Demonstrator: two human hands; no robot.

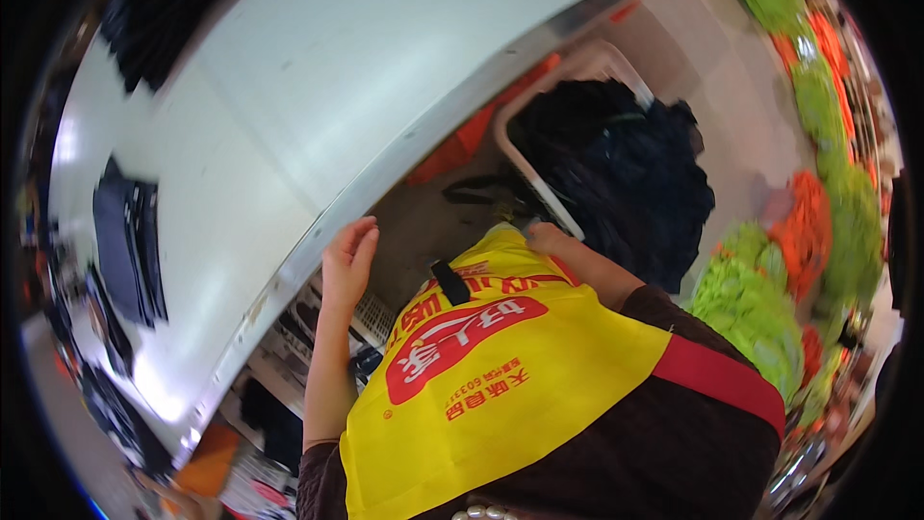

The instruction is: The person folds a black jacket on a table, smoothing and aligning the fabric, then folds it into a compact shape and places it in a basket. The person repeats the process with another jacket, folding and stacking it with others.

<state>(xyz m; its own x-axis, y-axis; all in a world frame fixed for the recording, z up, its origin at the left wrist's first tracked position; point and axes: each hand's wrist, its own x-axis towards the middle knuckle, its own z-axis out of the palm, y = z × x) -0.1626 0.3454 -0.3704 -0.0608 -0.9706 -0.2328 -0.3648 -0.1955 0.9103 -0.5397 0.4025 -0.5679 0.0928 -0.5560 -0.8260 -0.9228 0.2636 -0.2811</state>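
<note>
My left hand (349, 258) is raised beside the edge of the white table (289, 106). Its fingers are loosely bent with the thumb apart, and nothing shows in it. At the near side of a pale plastic basket (553, 195) is my right hand (551, 238), its fingers mostly hidden. Whether it touches the basket rim I cannot make out. Dark cloth pieces (616, 169) fill the basket and hang over its side. The yellow apron (500, 366) I wear covers much of the lower view.
On the table lie a stack of dark fabric pieces (129, 241) and a black heap (173, 10). Bright green bundles (756, 299) and an orange bundle (801, 231) are on the right. Under the table edge shows orange material (467, 140).
</note>
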